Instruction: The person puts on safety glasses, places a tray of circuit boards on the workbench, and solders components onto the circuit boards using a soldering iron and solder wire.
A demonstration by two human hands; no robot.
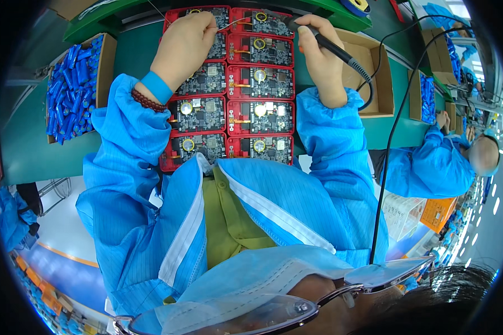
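At twelve o'clock we apparently solder, left hand [187, 46] pinching wire [233, 23], right hand [322, 58] gripping an iron [336, 49]; next move demands steady aim at the circuit board [274, 25].

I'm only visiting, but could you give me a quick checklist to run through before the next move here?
1. Left hand holding the thin wire: ok.
2. Right hand gripping the soldering iron: ok.
3. Iron's tip touching a circuit board: cannot tell, too small.
4. Iron hot: cannot tell, heat doesn't show.
5. Cord clear of the red cases: ok, it hangs to their right.
6. Blue wristband on the left wrist: ok.
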